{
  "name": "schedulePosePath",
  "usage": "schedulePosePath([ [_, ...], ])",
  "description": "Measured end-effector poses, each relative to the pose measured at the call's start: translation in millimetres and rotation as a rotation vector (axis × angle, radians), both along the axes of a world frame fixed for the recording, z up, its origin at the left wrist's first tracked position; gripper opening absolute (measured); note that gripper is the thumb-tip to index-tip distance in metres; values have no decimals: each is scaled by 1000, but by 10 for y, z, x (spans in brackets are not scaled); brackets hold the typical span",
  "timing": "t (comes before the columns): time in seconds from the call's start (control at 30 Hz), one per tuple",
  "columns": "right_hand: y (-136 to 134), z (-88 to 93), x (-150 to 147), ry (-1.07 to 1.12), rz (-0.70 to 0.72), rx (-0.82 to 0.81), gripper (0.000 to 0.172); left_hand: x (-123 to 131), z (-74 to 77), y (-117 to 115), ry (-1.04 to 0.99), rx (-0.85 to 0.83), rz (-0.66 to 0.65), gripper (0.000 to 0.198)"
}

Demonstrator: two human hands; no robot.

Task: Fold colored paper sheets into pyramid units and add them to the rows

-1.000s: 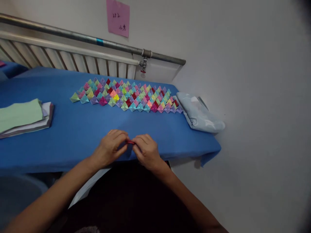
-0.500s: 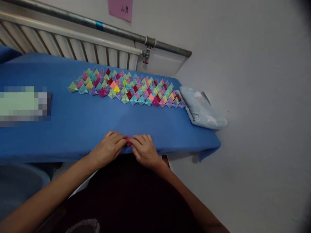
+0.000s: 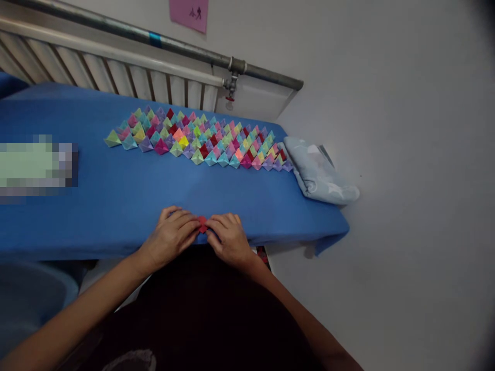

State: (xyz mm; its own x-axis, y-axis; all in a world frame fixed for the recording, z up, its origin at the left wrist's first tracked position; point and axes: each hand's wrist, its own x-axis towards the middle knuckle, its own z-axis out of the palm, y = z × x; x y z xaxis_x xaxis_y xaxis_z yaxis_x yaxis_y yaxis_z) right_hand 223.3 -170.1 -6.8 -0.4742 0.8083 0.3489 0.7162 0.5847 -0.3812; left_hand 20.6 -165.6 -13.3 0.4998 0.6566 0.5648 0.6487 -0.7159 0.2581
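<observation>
A small piece of folded red paper is pinched between my two hands, close to the front edge of the blue-covered table. My left hand grips its left side, thumb and fingers pressed together. On the other side my right hand holds the paper in the same way. Fingertips hide much of the paper, so its exact folds cannot be made out. Beyond my hands stand rows of folded paper boats in many colours, packed side by side.
A folded grey-blue patterned cloth lies at the table's right end by the wall. At the left is a blurred-out green object. Behind the table run a white radiator and a metal pipe. A blue basin stands below left.
The view has shifted very slightly. My left hand's fingers have moved a little, and slightly more of the red paper shows between my hands, which both still hold it.
</observation>
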Motion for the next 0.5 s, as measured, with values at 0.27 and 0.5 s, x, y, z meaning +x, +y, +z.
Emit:
schedulePosePath([
  [0.27, 25, -20, 23, 31, 10, -3, 16, 14, -30, -7, 1, -6, 40, 18],
  [0.5, 61, 10, -15, 72, -38, -50, 17, 39, -6, 10, -16, -32, 103, 20],
])
